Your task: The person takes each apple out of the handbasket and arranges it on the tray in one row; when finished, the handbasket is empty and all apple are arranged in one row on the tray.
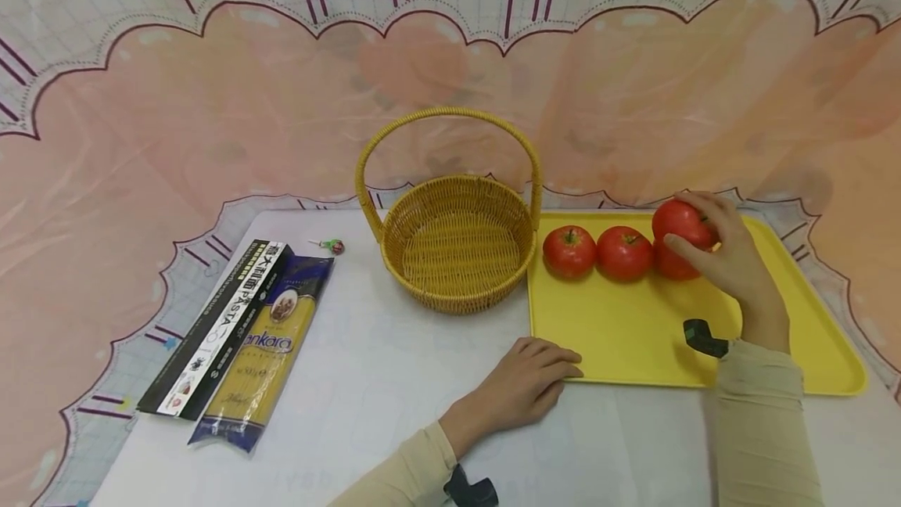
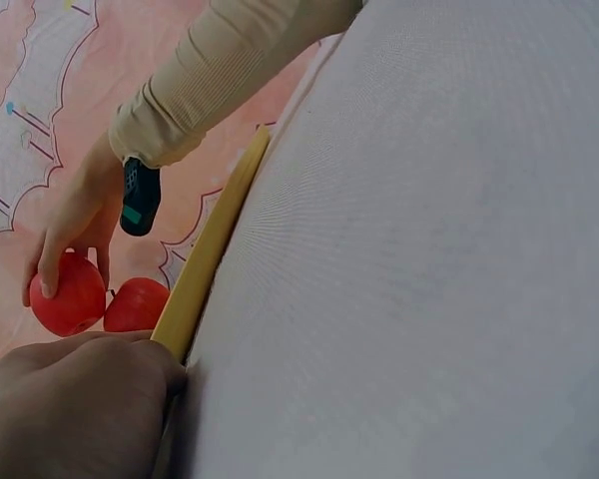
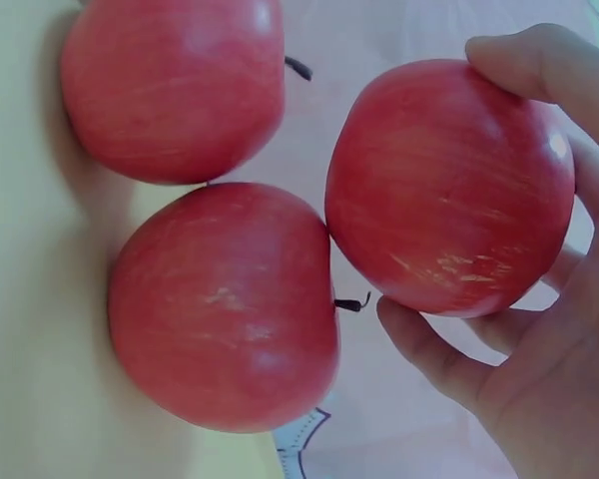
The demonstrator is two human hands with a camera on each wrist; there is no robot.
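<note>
My right hand (image 1: pixel 739 264) grips a red apple (image 1: pixel 679 223), thumb and fingers spread around its sides. Directly under it, partly hidden, another red apple (image 1: pixel 674 263) sits on the yellow tray (image 1: pixel 612 335). In the right wrist view the held apple (image 3: pixel 449 190) appears to meet the lower apple (image 3: pixel 225 309) beside its stem. Two more apples, a middle one (image 1: pixel 624 253) and a left one (image 1: pixel 568 252), stand in a row on the tray. My left hand (image 1: pixel 524 382) rests at the tray's near left corner, its fingers lying over the rim.
Left of the tray stands a yellow woven basket (image 1: pixel 461 303) with a tall arched handle. Farther left lie a black pasta box (image 1: pixel 218 327), a blue and yellow pasta packet (image 1: pixel 267 350) and a small wrapped lollipop (image 1: pixel 336 246), all on a white table (image 1: pixel 366 382).
</note>
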